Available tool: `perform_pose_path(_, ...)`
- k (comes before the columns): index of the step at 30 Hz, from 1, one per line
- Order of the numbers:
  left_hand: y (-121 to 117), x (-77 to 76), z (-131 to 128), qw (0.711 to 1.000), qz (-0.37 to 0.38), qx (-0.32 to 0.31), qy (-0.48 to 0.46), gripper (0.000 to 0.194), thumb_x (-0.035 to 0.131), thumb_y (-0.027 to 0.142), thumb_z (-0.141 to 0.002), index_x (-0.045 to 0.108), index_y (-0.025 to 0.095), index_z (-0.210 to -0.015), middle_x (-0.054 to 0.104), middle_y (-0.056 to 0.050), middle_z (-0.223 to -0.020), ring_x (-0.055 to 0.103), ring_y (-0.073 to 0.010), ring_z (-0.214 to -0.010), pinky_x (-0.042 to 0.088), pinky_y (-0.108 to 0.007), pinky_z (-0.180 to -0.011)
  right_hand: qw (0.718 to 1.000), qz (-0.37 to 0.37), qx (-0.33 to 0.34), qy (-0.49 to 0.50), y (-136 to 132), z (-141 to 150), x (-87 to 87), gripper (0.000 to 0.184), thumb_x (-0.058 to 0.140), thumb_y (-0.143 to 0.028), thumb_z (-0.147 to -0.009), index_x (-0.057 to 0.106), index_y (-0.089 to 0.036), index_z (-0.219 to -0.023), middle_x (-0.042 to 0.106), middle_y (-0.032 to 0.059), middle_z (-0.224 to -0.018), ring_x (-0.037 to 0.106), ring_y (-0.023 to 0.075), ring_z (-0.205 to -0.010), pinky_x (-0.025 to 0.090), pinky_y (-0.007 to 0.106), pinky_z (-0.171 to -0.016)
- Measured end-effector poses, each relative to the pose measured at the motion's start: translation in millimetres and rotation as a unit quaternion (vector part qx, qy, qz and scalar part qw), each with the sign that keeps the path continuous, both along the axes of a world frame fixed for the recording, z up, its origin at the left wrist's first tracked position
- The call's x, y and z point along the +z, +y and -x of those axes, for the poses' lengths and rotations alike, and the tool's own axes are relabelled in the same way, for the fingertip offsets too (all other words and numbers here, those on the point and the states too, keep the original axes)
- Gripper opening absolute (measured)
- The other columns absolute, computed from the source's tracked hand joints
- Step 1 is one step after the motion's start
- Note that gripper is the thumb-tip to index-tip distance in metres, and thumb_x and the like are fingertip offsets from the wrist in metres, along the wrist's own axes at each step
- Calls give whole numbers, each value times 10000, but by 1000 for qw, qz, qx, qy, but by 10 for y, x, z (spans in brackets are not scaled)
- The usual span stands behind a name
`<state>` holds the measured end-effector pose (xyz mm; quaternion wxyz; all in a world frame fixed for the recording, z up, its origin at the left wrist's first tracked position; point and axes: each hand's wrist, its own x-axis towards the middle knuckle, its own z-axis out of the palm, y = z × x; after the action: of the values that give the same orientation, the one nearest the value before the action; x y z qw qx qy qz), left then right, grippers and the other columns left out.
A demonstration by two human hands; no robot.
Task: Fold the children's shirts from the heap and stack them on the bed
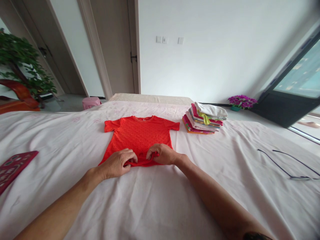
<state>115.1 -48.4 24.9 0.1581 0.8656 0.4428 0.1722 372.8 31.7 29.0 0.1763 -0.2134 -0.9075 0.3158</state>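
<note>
A red short-sleeved T-shirt (pixel 140 133) lies spread flat on the pale pink bed sheet (pixel 160 200), neck away from me. My left hand (pixel 118 163) pinches the bottom hem left of centre, fingers curled over the cloth. My right hand (pixel 162 154) grips the same hem just to the right, fingers closed on a small bunched fold. The two hands almost touch.
A stack of folded colourful clothes (pixel 203 119) sits to the right of the shirt. A dark red patterned item (pixel 12 166) lies at the left edge. A thin black hanger (pixel 292 166) lies at the right. Beyond are a pink stool (pixel 91 101), potted plant (pixel 22 63), door and window.
</note>
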Motion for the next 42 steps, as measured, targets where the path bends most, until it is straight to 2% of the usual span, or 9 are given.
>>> perform_pose_path(5,-3,75,13,995,79,42,-47,139,563,276,-833,660,221,-917,673,-15,-926,591,-171,-854,446,-277,-792,997,-27,44,-63,7,-61,81,445,508,20,-634,773,-223,-897,750,-15,-914,645,136,-827,454,208,-748)
perform_pose_path(8,-1,50,-14,985,106,104,-86,229,493,382,-914,636,214,-854,669,3,-847,599,-151,-777,451,-261,-732,997,18,22,-69,42,-105,106,445,486,11,-623,776,-212,-876,748,-23,-871,645,129,-771,451,200,-700)
perform_pose_path(13,-12,-49,-97,992,-6,112,-63,105,586,281,-873,637,225,-946,661,-24,-1009,610,-186,-964,459,-300,-876,997,-8,-76,-21,-18,-38,100,338,489,-13,-681,747,-178,-822,727,-4,-835,637,127,-747,439,208,-687)
perform_pose_path(16,-29,-84,-130,996,-36,64,-53,193,553,209,-884,624,244,-1060,626,-43,-1175,562,-202,-1140,414,-337,-1019,997,-61,-42,-4,-121,57,81,278,545,-65,-768,735,-195,-923,723,11,-925,629,135,-829,428,219,-738)
perform_pose_path(20,-17,-101,-86,998,2,35,-51,198,501,182,-895,614,246,-1045,602,-47,-1227,542,-197,-1192,403,-350,-1058,994,-78,-16,-75,-169,100,35,148,629,-141,-786,716,-208,-885,700,-23,-827,584,108,-706,354,201,-604)
perform_pose_path(27,75,-86,158,993,67,88,-31,259,630,298,-796,636,245,-1050,538,-66,-1340,476,-251,-1305,361,-390,-1115,997,-17,-7,-78,-51,19,-24,122,646,-171,-805,741,-209,-872,715,-37,-837,583,85,-670,368,185,-603)
perform_pose_path(32,124,-146,417,988,87,127,-1,447,694,458,-731,636,254,-1124,435,-80,-1432,397,-295,-1375,356,-408,-1121,997,39,38,-48,9,-15,-77,111,686,-188,-794,774,-188,-862,719,-7,-844,615,99,-713,411,177,-631)
perform_pose_path(38,197,-160,681,981,62,182,-29,341,604,525,-797,647,210,-920,596,-79,-1163,596,-249,-1108,455,-370,-1004,985,168,31,-8,77,-79,-117,152,711,-263,-766,778,-153,-844,726,17,-810,629,124,-696,456,196,-630)
perform_pose_path(42,154,-80,485,962,-25,257,-86,313,464,479,-906,623,211,-875,669,-61,-997,644,-214,-954,490,-356,-921,979,202,-5,14,61,-67,-85,207,683,-299,-775,767,-131,-860,723,23,-790,613,123,-666,457,206,-623)
